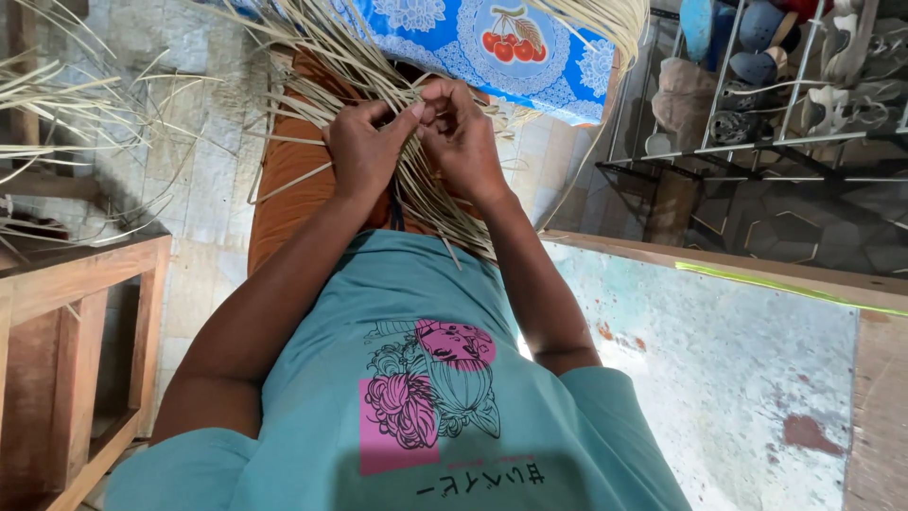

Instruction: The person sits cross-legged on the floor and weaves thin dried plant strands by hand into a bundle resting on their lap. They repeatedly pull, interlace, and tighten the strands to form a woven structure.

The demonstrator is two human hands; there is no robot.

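My left hand and my right hand meet in front of my chest, fingertips touching. Both pinch thin pale straw strips out of a bundle that fans upward past the hands and hangs down to my teal printed shirt. The strips cross between my thumbs and forefingers; the exact weave under the fingers is hidden. Beneath the hands lies an orange cloth.
A blue cloth with a cherry print lies beyond the hands. More loose straw spreads over the tiled floor at left, above a wooden frame. A metal rack with shoes stands at upper right; a worn pale-blue surface at lower right.
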